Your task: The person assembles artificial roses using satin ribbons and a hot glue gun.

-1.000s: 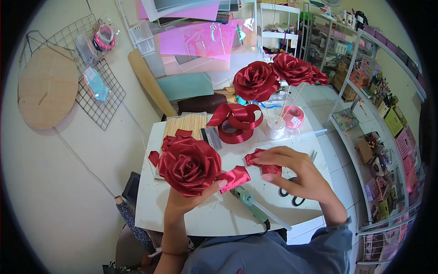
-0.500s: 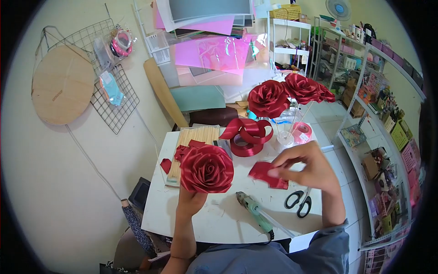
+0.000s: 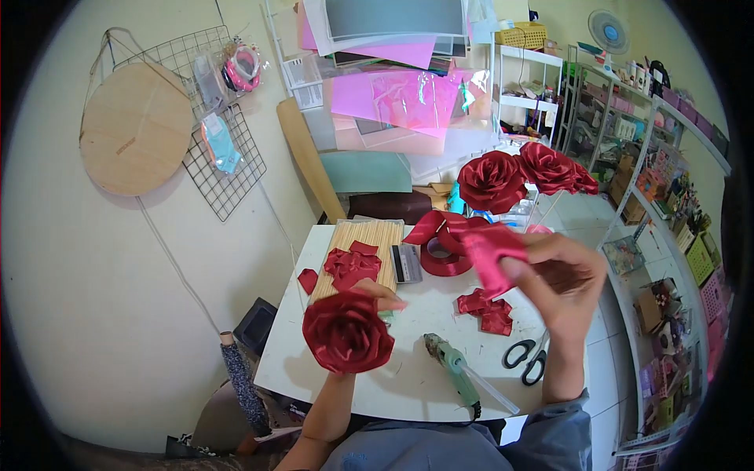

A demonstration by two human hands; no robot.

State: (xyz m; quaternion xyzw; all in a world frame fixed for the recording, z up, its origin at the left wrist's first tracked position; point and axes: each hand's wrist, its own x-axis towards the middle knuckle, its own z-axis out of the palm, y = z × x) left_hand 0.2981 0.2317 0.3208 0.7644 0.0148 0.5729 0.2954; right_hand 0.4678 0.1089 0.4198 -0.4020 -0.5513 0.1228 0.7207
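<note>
My left hand (image 3: 375,293), mostly hidden behind the bloom, is closed on a dark red satin ribbon rose (image 3: 348,331) that faces me above the table's left part. A single red ribbon petal (image 3: 493,257) is pinched between the thumb and fingers of my right hand (image 3: 567,279), raised over the right side. Below that hand lie several loose petals (image 3: 485,311). Nearer to me rest a green hot glue gun (image 3: 449,367) with a clear glue stick in its back and black-handled scissors (image 3: 525,361).
More petals (image 3: 352,263) lie on a bundle of thin wooden sticks (image 3: 369,233) beside a dark card (image 3: 406,264). Behind my right hand sits a red ribbon roll (image 3: 441,261). Finished roses (image 3: 492,181) stand on sticks at the back right. Shelves (image 3: 640,180) line the right.
My right hand has lifted the petal up from the loose petals. My left hand has lowered the rose and tilted it, its fingertips now showing behind it. The view has shifted slightly.
</note>
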